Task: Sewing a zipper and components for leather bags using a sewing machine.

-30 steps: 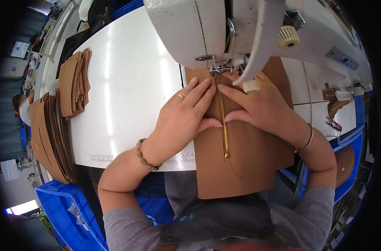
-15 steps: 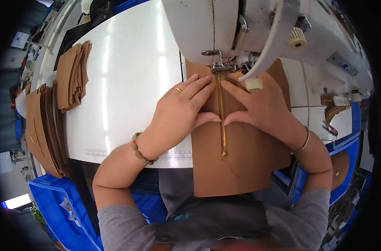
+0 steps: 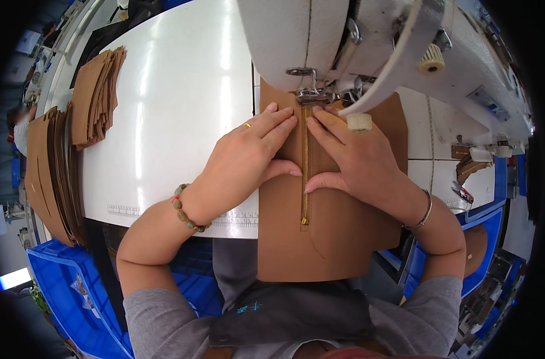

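A brown panel point(image 3: 344, 251) lies under the presser foot point(image 3: 313, 96) of a white sewing machine point(image 3: 296, 36), its near end hanging past the table edge toward me. Down its middle runs a brass zipper point(image 3: 306, 197) set in a narrow slot. My left hand point(image 3: 248, 149) rests flat on the panel left of the zipper, fingers stretched toward the foot and thumb out sideways. On the zipper's other side my right hand point(image 3: 356, 155) presses down, fingers extended, its thumb touching the zipper's edge. The needle's tip is hidden by the metal parts.
Two stacks of brown pieces point(image 3: 96, 99) and brown panels point(image 3: 48, 173) stand on the left of the white table point(image 3: 165, 119). Blue bins point(image 3: 75, 293) sit below on both sides. At the right lie red-handled snips point(image 3: 462, 192) near small brown pieces point(image 3: 473, 164).
The whole view has shifted slightly, so most things sit further left. My right thumb has moved a little nearer along the zipper; both hands still lie flat on the panel.
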The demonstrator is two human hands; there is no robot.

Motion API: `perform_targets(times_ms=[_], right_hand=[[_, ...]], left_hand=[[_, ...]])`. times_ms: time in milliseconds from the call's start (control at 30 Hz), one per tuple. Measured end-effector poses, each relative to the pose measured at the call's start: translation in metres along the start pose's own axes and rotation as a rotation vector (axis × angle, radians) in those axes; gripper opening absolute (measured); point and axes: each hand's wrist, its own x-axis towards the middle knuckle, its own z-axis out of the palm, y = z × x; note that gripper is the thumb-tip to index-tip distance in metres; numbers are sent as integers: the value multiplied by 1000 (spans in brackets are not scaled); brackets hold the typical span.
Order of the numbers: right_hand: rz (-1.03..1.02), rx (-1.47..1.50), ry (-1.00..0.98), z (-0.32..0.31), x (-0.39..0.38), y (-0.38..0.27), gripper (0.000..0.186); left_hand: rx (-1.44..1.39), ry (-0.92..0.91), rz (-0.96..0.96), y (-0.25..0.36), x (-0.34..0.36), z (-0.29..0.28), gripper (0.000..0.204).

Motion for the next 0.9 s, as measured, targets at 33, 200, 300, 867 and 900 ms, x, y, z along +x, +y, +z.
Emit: perform_targets(times_ms=[33,200,300,867,900], right_hand=[[14,-6,-22,-1,0,0,97],[-19,-25,19,-1,3,-1,99],[-19,-21,18,-1,3,-1,99],[-14,-47,4,0,4,2,100],[-14,-47,4,0,4,2,100]], left_hand=[[1,-1,-3,0,0,1,76],[8,-12,15,2,0,1,76],[45,-11,51,3,1,0,75],[201,-47,82,1,7,-3,73],[215,-47,80,0,8,-3,73]])
